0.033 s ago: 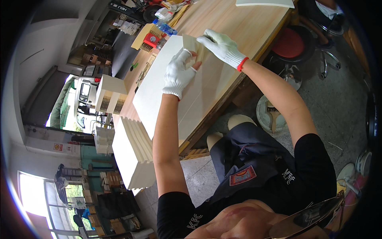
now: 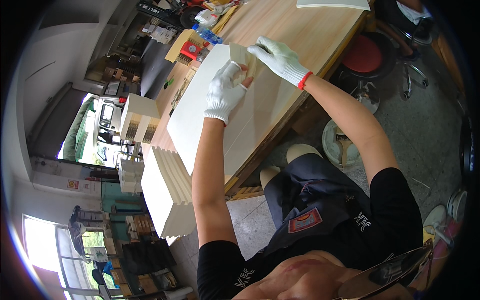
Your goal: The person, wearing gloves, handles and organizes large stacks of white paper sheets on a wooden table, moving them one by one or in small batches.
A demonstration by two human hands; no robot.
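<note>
A pale cream folded cardboard piece (image 2: 237, 54) stands upright on a large white sheet (image 2: 197, 100) on the table. My left hand (image 2: 224, 92), in a white knitted glove with bare fingertips showing, grips its near side. At the right of the piece, my right hand (image 2: 276, 57), in a white glove with a red cuff, has its fingers curled together by the edge. Whatever those fingers hold is hidden. Beside my left forearm rises a stack of folded cream boards (image 2: 167, 192).
The wooden table (image 2: 295, 30) carries a blue-tinted plastic bottle (image 2: 206, 35), a red box (image 2: 190, 50) and another board stack (image 2: 139, 120). A red round stool (image 2: 367, 54) stands to the right. On the floor, a bucket (image 2: 330, 145) holds a brush (image 2: 344, 149).
</note>
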